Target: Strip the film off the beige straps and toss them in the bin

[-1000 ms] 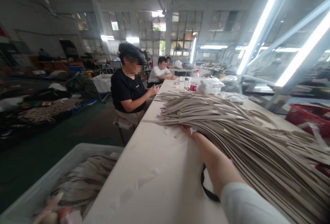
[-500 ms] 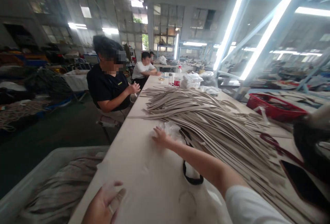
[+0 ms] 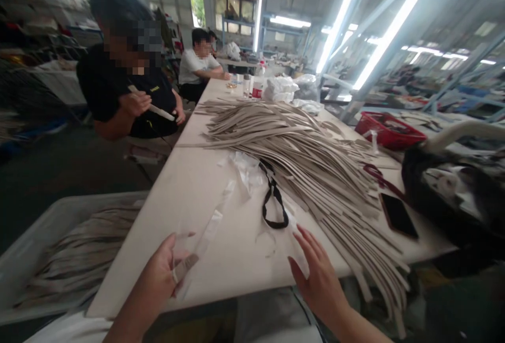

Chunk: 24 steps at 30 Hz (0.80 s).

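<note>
My left hand (image 3: 169,269) is at the near left of the pale table (image 3: 177,190), fingers curled round a clear plastic strip (image 3: 209,232) that trails up the table. My right hand (image 3: 315,274) hovers over the near edge with its fingers spread, holding nothing that I can make out. Just above it lies a black band (image 3: 276,222) in a loop. Crumpled clear plastic (image 3: 246,172) sits between the loop and a large heap of long beige strips (image 3: 300,148). The heap runs down to the near right edge.
A bin (image 3: 51,217) of strips stands at the left. One person (image 3: 134,96) sits close by with a pale strip, another (image 3: 197,64) farther off. A phone (image 3: 398,215), a black bag (image 3: 434,190), a red basket (image 3: 390,130) and a bottle (image 3: 258,82) are on the table.
My right hand has come back from the crumpled plastic to the near edge. The clear strip now stretches from my left hand. The view has tilted down, and the seated person's hands have moved apart.
</note>
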Available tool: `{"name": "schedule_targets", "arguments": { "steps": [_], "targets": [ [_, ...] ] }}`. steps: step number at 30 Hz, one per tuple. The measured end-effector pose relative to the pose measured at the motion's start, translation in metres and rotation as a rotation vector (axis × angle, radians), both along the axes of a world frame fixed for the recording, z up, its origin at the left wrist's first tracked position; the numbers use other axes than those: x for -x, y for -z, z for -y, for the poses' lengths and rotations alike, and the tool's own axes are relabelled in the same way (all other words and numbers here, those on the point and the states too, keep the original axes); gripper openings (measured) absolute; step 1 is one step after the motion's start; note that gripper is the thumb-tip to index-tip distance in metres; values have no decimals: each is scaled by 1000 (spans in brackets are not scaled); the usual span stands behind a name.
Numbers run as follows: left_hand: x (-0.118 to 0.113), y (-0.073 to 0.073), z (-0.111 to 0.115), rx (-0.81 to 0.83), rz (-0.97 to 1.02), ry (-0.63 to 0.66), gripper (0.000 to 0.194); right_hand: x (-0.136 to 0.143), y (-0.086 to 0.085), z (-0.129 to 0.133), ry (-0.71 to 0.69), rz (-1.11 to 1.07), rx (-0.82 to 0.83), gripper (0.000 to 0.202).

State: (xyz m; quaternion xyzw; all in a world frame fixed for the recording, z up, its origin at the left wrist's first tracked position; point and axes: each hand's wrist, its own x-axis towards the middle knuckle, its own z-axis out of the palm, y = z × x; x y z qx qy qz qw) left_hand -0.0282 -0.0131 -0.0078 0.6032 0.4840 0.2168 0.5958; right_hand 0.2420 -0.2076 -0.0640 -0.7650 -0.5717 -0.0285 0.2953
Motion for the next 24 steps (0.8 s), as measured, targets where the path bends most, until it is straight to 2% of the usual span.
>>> {"name": "schedule_targets", "arguments": {
  "steps": [1, 3, 5, 8, 11, 16, 18, 20, 22, 24],
  "targets": [
    [-1, -1, 0, -4, 3, 7, 70, -7, 13, 14, 46, 35, 44, 67],
    [-6, -2, 2, -10, 12, 28, 67, -18, 32, 30, 46, 75, 147, 65],
    [-11, 0, 4, -26, 21, 52, 66, -23, 40, 30, 1, 61, 206, 57],
    [-16, 5, 6, -46, 33, 106, 66, -23, 36, 11, -71, -24, 194, 43],
    [-17, 7, 7, -53, 42, 140, 66, -18, 32, -6, -164, -108, 112, 44],
    [-10, 1, 5, -94, 45, 55, 63, -10, 32, -25, -265, -167, -48, 46],
    [-3, -2, 2, -125, 61, -6, 64, -12, 24, -45, -290, -156, -97, 43],
    [7, -6, -2, -170, 112, -82, 65, -21, 7, -80, -291, -144, -145, 40],
    [17, -8, -5, -195, 210, -157, 66, -36, -19, -132, -262, -138, -196, 38],
    [26, -8, -7, -174, 298, -196, 66, -57, -50, -194, -189, -134, -256, 35]
  ]
}}
